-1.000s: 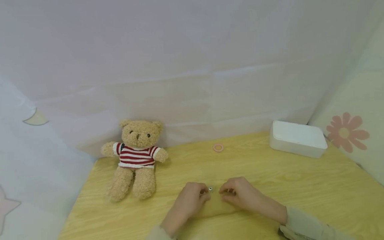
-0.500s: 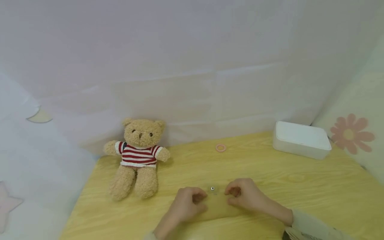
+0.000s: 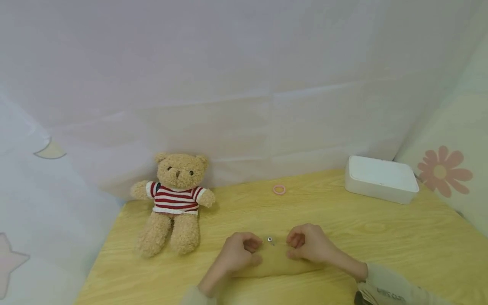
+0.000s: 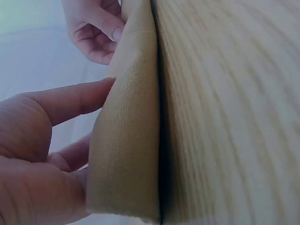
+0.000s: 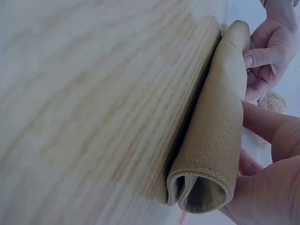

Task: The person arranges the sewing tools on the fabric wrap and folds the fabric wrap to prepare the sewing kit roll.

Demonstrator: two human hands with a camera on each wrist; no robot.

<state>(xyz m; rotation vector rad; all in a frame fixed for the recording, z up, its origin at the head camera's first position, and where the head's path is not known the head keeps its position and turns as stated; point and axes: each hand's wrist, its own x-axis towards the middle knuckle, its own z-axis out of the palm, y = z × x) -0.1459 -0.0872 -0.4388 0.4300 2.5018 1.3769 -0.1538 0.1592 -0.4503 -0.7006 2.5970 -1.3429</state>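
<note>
A tan woven cloth [image 3: 271, 262] lies on the table between both hands in the head view, its near side curled into a roll. The left hand [image 3: 237, 253] is at the cloth's left part, fingers bent. In the left wrist view, fingertips of that hand meet the upper side of the cloth roll [image 4: 131, 117]. The right hand [image 3: 310, 245] mirrors it at the right part. The right wrist view shows the hollow end of the folded cloth [image 5: 213, 136], with right-hand fingers [image 5: 265, 123] against it. A small round metal piece [image 3: 270, 239] shows near the cloth's far edge.
A teddy bear [image 3: 177, 203] in a striped sweater leans at the table's back left. One pink ring [image 3: 279, 189] lies near the back edge. At the back right stands a white box [image 3: 381, 180]. Pale curtains [image 3: 244, 106] hang behind the wooden table [image 3: 366, 237].
Both hands have moved slightly apart, and their fingertips have spread from a closer pinch. More of the cloth shows between them. The bear, ring and box stay put.
</note>
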